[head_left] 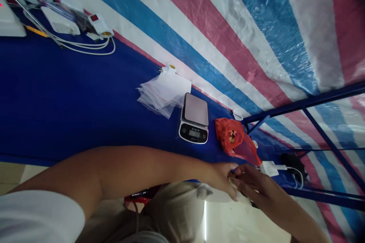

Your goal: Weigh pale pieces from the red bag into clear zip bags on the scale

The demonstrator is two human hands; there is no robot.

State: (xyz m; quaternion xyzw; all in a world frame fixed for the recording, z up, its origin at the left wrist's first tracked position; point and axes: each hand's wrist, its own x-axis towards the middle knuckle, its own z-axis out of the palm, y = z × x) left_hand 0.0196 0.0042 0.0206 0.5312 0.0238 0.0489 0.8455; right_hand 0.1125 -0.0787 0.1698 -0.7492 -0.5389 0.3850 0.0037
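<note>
Both my hands meet beyond the table's front edge, below a red plastic bag. My left hand (224, 178) has its thumb and fingers closed around a small brownish item (232, 177), too small to name. From the right, my right hand (253, 185) pinches the same item with its fingertips. The open red bag (232, 136) holds some brown pieces. Left of it sits a black and white digital scale (196, 115) with a bare top plate. Clear plastic bags (162, 93) lie beside the scale.
White sockets (99, 26) and looped cables lie on the blue table (85, 95) at the far left. A blue metal frame (302, 104) stands at the right, near a white power strip (269, 168). A striped sheet (205, 19) hangs behind.
</note>
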